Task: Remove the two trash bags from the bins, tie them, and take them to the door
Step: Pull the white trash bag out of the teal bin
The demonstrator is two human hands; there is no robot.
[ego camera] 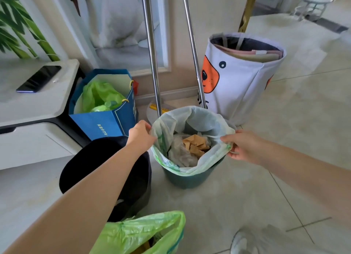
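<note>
L hand & R hand grip bin liner, paper trash inside.

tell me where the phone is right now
The phone lies flat on the white cabinet top at the far left, left of the blue paper bag.

You can see small pale characters printed on the blue paper bag, too blurred to read; partial dark letters on the white fabric hamper stay unreadable.
</note>
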